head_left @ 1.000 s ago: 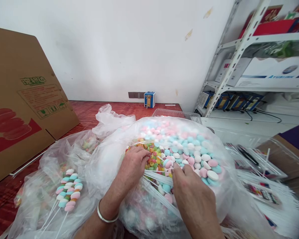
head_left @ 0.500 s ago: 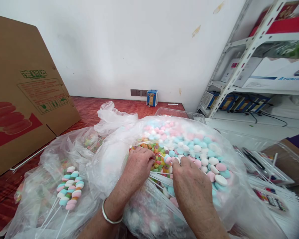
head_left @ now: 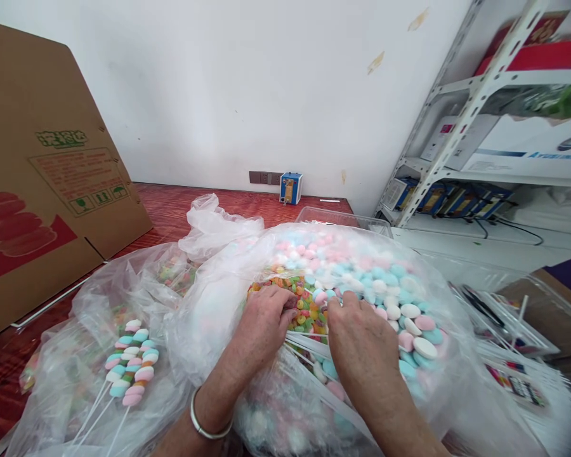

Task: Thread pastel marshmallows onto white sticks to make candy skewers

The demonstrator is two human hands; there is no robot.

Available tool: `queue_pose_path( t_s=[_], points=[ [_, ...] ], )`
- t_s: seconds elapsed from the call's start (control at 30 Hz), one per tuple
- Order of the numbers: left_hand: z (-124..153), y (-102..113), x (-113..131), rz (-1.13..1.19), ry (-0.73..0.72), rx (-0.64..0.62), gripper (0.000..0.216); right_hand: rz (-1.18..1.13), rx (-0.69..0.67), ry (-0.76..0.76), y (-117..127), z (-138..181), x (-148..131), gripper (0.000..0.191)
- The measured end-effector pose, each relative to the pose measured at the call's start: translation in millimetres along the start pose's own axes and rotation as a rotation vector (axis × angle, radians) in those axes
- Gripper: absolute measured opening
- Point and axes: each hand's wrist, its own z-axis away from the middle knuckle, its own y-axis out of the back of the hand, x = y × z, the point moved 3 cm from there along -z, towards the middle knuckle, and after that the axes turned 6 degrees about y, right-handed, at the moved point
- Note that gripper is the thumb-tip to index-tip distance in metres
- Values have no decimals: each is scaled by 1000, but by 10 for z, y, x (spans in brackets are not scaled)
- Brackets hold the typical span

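Note:
My left hand (head_left: 265,320) bends over the ring-shaped gummy candies (head_left: 309,311), thumb and forefinger close together; whatever is in them is hidden. Fingers of my right hand (head_left: 361,343) are curled round a marshmallow skewer, mostly covered by the hand, with pink and blue marshmallows (head_left: 320,297) at its left end. Below both hands lies a bundle of white sticks (head_left: 309,346). Loose pink, white and blue marshmallows (head_left: 412,311) fill the large clear plastic bag (head_left: 214,311). At the left, several loaded marshmallow sticks (head_left: 132,362) rest on plastic.
A cardboard box (head_left: 42,158) stands at the left on the red wooden table (head_left: 171,197). Near the wall is a small blue device (head_left: 290,188). Clear trays (head_left: 518,311) with tools and a white metal shelf (head_left: 476,82) are on the right.
My right hand has shifted slightly left, and its fingers are curled tighter. My left hand stays by the gummies, its thumb showing a little more. The camera view has tilted slightly.

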Motion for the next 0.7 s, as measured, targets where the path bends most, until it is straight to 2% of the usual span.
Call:
queue_pose_path(
  t_s=[0.13, 0.37, 0.5, 0.7],
  points=[
    [-5, 10, -13, -54, 5, -19, 7, -27, -5, 44, -24, -4, 48, 21],
    [-42, -13, -58, 31, 71, 35, 20, -48, -16, 58, -31, 0, 44, 24],
    [-83, -8, -55, 61, 110, 30, 19, -57, -50, 47, -60, -20, 11, 25],
    [-100, -4, -43, 94, 122, 30, 17, -38, -9, 28, -35, 27, 46, 17]
  ],
)
